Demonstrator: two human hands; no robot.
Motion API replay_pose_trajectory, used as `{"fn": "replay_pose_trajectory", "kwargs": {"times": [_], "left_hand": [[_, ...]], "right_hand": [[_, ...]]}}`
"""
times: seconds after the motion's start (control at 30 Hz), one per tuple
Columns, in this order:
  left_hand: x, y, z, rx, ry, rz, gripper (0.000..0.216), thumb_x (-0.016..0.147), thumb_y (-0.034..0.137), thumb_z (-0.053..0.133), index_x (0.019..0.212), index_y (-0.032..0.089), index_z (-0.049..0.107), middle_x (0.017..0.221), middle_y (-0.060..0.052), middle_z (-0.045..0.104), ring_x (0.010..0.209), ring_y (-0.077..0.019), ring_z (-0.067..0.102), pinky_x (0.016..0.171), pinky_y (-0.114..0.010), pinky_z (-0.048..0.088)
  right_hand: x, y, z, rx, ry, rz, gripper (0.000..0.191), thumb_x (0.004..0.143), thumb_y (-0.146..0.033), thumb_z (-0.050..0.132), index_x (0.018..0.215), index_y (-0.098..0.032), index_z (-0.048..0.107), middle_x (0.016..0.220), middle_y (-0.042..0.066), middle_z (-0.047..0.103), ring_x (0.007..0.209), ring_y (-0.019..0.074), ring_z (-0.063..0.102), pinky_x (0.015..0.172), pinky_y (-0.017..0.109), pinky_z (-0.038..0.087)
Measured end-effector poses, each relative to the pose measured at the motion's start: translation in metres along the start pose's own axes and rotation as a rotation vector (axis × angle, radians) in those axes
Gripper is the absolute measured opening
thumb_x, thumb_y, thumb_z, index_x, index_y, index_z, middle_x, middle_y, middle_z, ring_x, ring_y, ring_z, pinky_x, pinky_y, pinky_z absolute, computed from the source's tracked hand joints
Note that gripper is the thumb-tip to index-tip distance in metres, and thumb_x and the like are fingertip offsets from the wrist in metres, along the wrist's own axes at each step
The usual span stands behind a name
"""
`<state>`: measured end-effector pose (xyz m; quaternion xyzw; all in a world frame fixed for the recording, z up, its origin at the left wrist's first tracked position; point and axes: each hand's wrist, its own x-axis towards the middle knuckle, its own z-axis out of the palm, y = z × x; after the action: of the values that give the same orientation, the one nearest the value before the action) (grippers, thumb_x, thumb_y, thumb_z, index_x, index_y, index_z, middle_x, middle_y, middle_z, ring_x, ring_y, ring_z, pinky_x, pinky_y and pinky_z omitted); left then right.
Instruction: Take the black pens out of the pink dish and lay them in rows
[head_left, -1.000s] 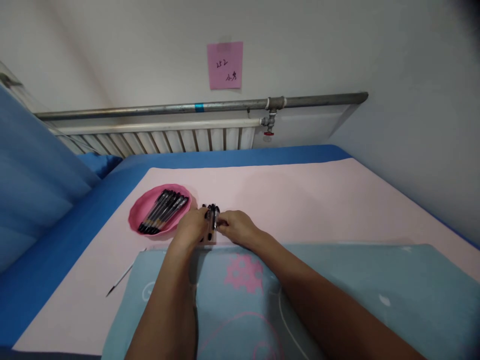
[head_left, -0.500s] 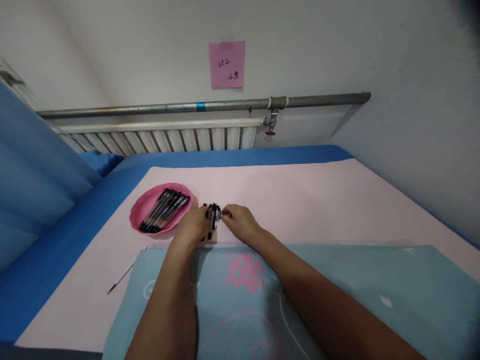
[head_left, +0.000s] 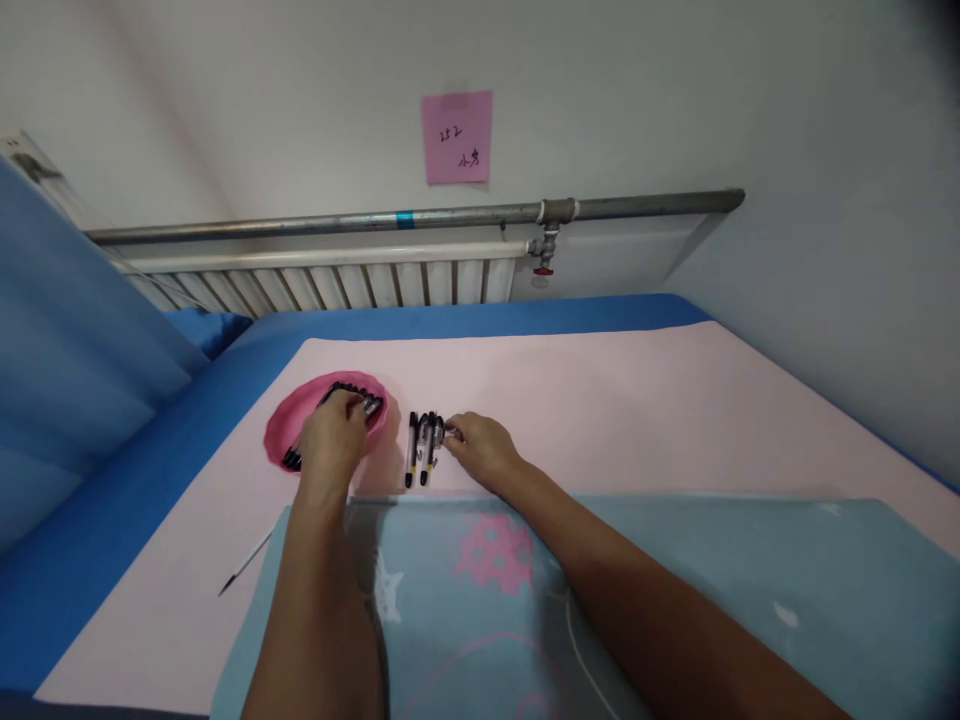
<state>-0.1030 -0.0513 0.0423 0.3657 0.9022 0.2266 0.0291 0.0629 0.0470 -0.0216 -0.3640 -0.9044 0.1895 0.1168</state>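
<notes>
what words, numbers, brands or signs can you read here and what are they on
"252": handwritten on the pink note
"小": handwritten below it on the same note; the character after it is too unclear to read
Pens: any print is too small and blurred to read

Right hand (head_left: pixel 482 448) with fingers curled
</notes>
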Motion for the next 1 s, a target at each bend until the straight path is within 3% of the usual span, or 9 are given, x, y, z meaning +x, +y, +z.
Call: {"fn": "replay_pose_trajectory", "kwargs": {"times": [0.17,0.4,0.8,1.0], "left_hand": [[0.008,-0.014,-0.003,0.061,0.109,-0.125,0.036,0.080,0.026,0.037,0.105,0.017,0.061,0.104,-0.011,0.065,0.096,-0.0269,0.058,0.083,-0.037,0.042],[0.007,-0.012,0.000,0.077,0.052,-0.079,0.035,0.079,0.024,0.037,0.102,0.017,0.062,0.101,-0.011,0.065,0.096,-0.0266,0.058,0.083,-0.037,0.043],[0.011,-0.023,-0.003,0.112,0.089,-0.127,0.035,0.079,0.024,0.037,0.104,0.018,0.061,0.102,-0.011,0.065,0.095,-0.0253,0.058,0.083,-0.036,0.043],[0.015,-0.025,0.002,0.160,-0.004,-0.148,0.035,0.077,0.026,0.038,0.103,0.020,0.061,0.100,-0.010,0.065,0.093,-0.0246,0.058,0.078,-0.034,0.044]], "right_hand": [[0.001,0.003,0.002,0.027,-0.005,0.003,0.023,0.081,-0.024,0.047,0.098,-0.020,0.063,0.093,0.005,0.062,0.083,0.0156,0.056,0.068,0.023,0.036],[0.002,0.005,0.004,0.070,0.018,0.013,0.025,0.080,-0.022,0.046,0.098,-0.020,0.063,0.096,0.005,0.063,0.083,0.0158,0.056,0.069,0.024,0.037],[0.002,0.005,0.003,0.048,0.012,0.016,0.025,0.080,-0.021,0.046,0.097,-0.022,0.064,0.094,0.005,0.062,0.085,0.0167,0.056,0.068,0.024,0.036],[0.003,0.006,0.005,0.060,0.019,0.013,0.025,0.079,-0.021,0.046,0.096,-0.022,0.064,0.094,0.004,0.063,0.085,0.0175,0.057,0.068,0.025,0.036]]}}
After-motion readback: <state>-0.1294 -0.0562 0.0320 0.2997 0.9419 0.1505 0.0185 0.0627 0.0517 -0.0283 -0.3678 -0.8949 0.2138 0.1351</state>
